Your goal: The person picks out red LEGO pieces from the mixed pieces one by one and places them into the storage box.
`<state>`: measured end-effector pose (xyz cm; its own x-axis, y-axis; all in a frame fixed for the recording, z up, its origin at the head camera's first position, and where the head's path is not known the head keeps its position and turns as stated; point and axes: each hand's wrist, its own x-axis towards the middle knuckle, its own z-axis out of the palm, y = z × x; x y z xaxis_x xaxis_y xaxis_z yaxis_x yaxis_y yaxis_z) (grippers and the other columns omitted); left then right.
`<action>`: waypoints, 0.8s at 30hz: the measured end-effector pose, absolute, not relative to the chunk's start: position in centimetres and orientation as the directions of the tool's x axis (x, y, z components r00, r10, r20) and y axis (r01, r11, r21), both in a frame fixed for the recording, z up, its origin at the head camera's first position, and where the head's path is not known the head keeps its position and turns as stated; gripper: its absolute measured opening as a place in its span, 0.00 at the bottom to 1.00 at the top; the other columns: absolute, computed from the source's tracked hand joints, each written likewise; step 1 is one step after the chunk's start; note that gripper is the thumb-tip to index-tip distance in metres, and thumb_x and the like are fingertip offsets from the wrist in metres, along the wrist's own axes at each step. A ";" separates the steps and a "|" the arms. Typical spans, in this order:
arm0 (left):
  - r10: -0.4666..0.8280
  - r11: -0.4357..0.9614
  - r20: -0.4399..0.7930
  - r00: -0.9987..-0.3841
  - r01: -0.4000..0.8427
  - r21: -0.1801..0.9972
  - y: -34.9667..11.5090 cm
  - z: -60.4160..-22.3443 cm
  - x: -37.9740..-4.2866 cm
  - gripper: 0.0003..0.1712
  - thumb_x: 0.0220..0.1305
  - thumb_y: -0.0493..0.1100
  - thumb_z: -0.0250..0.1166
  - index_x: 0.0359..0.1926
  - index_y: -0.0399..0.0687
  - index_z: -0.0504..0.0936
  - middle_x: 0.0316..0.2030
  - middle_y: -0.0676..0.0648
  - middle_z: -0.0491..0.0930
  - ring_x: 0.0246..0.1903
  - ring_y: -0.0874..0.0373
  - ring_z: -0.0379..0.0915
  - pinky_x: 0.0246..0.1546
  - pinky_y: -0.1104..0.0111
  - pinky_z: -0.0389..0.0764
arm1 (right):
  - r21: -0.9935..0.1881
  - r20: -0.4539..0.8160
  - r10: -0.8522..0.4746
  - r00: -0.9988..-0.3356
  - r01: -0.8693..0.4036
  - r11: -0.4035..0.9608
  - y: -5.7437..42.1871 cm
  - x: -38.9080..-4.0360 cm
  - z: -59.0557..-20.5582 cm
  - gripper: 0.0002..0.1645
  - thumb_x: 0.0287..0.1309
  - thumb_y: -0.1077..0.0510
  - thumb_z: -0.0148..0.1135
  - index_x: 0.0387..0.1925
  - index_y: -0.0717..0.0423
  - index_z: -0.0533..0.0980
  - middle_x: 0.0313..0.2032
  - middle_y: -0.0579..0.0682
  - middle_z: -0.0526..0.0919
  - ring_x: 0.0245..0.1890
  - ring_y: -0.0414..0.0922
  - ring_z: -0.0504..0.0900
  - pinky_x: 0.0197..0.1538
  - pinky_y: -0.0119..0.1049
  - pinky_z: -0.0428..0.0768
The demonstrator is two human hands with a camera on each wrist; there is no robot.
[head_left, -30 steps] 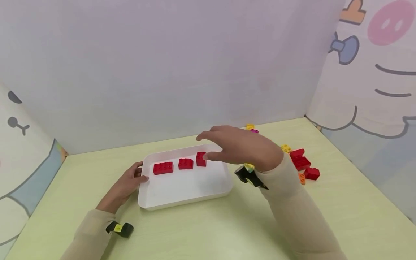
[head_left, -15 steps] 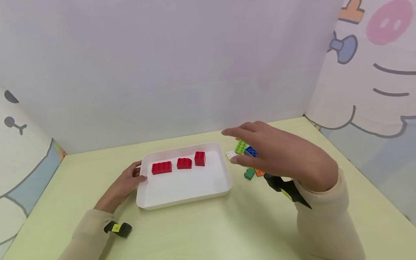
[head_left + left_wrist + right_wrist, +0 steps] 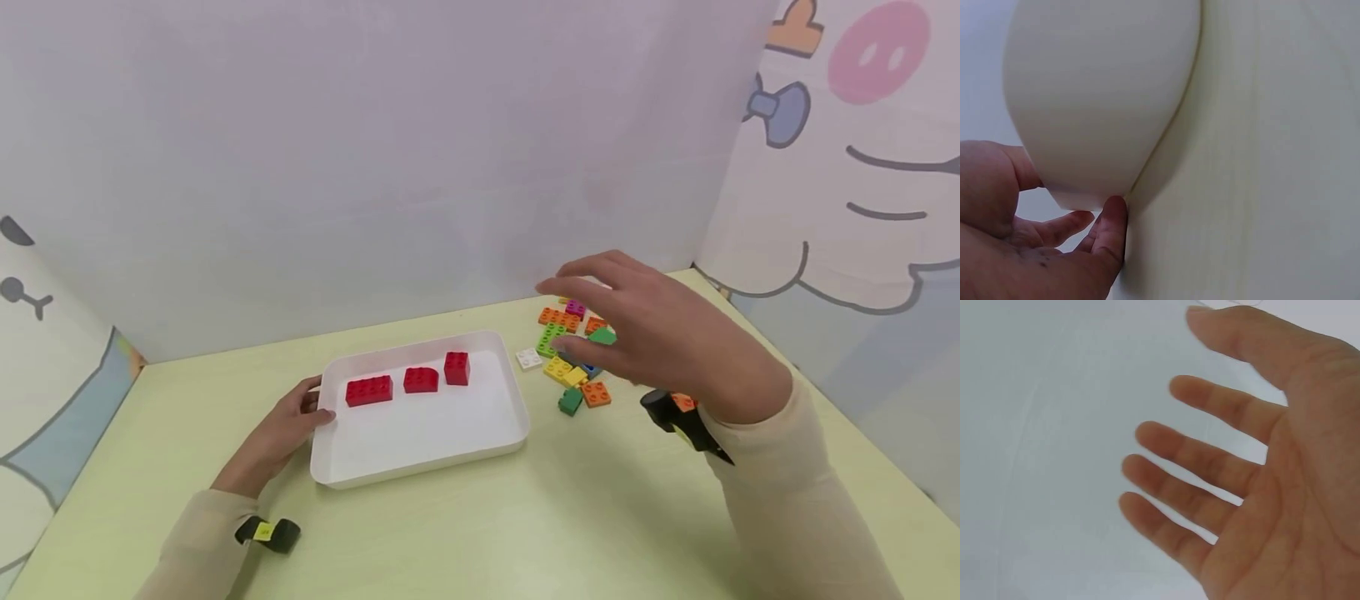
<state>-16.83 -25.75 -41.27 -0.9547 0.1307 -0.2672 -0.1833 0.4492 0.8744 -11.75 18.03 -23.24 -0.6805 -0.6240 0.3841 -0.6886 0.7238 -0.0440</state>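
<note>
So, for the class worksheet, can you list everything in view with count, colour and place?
tray: one, white, on the table
red bricks: three, red, in a row inside the tray
white brick: one, white, right of the tray
loose bricks: several, some hidden; orange, yellow, green, blue, magenta; right of the tray
table: one, pale yellow-green, under the tray
backdrop: one, pale, behind the table, cartoon prints at the sides
wrist devices: two, black and yellow, one per wrist
sleeves: two, beige, on the forearms
left hand: one, gripping the tray's left end
right hand: one, holding nothing, near the loose bricks
</note>
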 end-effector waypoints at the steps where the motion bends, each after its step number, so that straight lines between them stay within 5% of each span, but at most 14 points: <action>1: 0.132 0.449 -0.267 -0.954 -0.183 0.875 -25.7 -41.3 -16.8 0.40 0.75 0.35 0.54 0.78 0.33 0.44 0.69 0.29 0.58 0.64 0.37 0.60 0.64 0.51 0.71 | -0.031 0.397 -0.625 -0.673 -0.690 0.723 18.3 -11.9 -23.4 0.35 0.56 0.48 0.77 0.64 0.50 0.76 0.58 0.51 0.79 0.61 0.51 0.73 0.55 0.50 0.81; 8: 0.124 0.445 -0.274 -0.954 -0.193 0.875 -25.8 -41.5 -17.0 0.41 0.75 0.34 0.54 0.79 0.34 0.43 0.69 0.29 0.57 0.64 0.37 0.59 0.65 0.49 0.70 | 0.007 0.405 -0.613 -0.679 -0.668 0.745 19.9 -13.4 -24.4 0.33 0.54 0.52 0.78 0.61 0.51 0.78 0.56 0.53 0.81 0.58 0.53 0.77 0.52 0.51 0.83; 17: 0.128 0.450 -0.273 -0.953 -0.190 0.873 -25.7 -41.4 -17.0 0.41 0.75 0.35 0.54 0.79 0.34 0.43 0.68 0.30 0.57 0.64 0.38 0.59 0.64 0.51 0.70 | -0.074 0.212 -0.457 -0.864 -0.481 0.874 22.5 -16.8 -26.7 0.30 0.58 0.50 0.75 0.61 0.49 0.78 0.56 0.56 0.80 0.55 0.55 0.78 0.48 0.53 0.84; 24: 0.131 0.451 -0.273 -0.953 -0.188 0.873 -25.8 -41.5 -17.2 0.41 0.75 0.34 0.55 0.79 0.34 0.43 0.68 0.29 0.58 0.64 0.38 0.59 0.63 0.54 0.73 | -0.099 0.170 -0.423 -0.890 -0.442 0.891 23.3 -17.5 -27.3 0.28 0.60 0.50 0.72 0.61 0.49 0.79 0.57 0.57 0.80 0.55 0.57 0.78 0.49 0.55 0.83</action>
